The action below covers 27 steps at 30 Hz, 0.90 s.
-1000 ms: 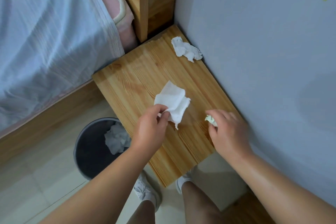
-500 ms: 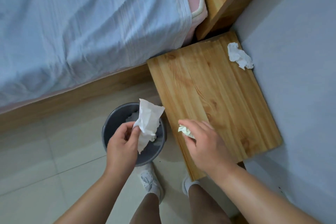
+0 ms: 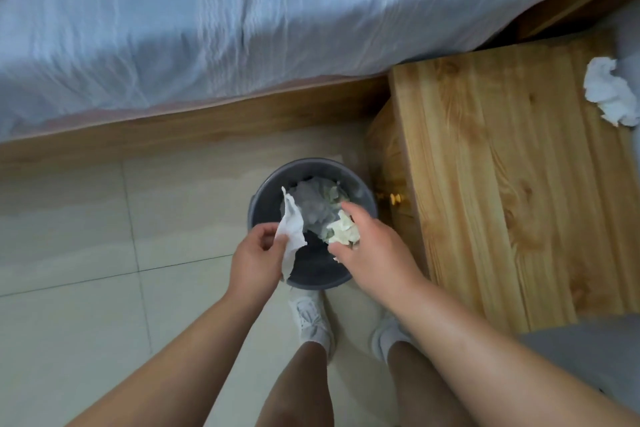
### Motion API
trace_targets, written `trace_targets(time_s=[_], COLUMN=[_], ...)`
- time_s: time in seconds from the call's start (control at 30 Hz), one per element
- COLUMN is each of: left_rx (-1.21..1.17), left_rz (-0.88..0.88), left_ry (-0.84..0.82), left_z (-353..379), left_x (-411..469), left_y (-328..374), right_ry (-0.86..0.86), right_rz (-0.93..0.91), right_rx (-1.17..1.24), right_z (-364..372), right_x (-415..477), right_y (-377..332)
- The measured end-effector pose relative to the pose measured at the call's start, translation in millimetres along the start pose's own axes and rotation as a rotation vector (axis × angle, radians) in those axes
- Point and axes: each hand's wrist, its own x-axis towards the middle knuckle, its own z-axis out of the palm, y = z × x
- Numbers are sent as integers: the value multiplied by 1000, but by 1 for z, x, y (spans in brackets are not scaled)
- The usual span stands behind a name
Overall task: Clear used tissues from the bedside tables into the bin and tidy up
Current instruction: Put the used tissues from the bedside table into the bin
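Note:
A round grey bin (image 3: 258,204) stands on the floor between the bed and the wooden bedside table (image 3: 495,184), with crumpled tissues inside. My left hand (image 3: 258,258) pinches a flat white tissue (image 3: 291,232) over the bin's left rim. My right hand (image 3: 375,250) holds a small crumpled yellowish tissue (image 3: 344,230) above the bin's opening. One more crumpled white tissue (image 3: 609,92) lies on the table's far right corner by the wall.
The bed with a pale blue sheet (image 3: 242,10) and wooden frame (image 3: 173,128) fills the top. Light floor tiles (image 3: 86,253) spread left. My feet in white shoes (image 3: 311,322) stand just below the bin. A grey wall (image 3: 588,357) rises at the right.
Both hands have moved left off the table and over the bin, each carrying its tissue. The view has swung left toward the floor.

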Motion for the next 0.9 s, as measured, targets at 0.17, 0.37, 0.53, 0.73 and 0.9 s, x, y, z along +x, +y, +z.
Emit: trace_targets(time_s=[0.17, 0.37, 0.53, 0.73, 0.9], left_rx=[-55, -35, -36, -80, -213], left_rz=[-131, -102, -42, -24, -61], left_ry=[-63, -131, -160, -163, -172], left_z=[7, 29, 56, 102, 129], left_x=[6, -15, -37, -53, -57], left_y=[-8, 14, 44, 101, 125], right_ry=[-6, 58, 243, 554, 646], right_rz=[12, 42, 64, 109, 131], right_rx=[-39, 19, 42, -40, -228], right_z=[10, -29, -112, -232, -291], right_x=[10, -4, -19, 0, 36], right_y=[4, 14, 38, 100, 141])
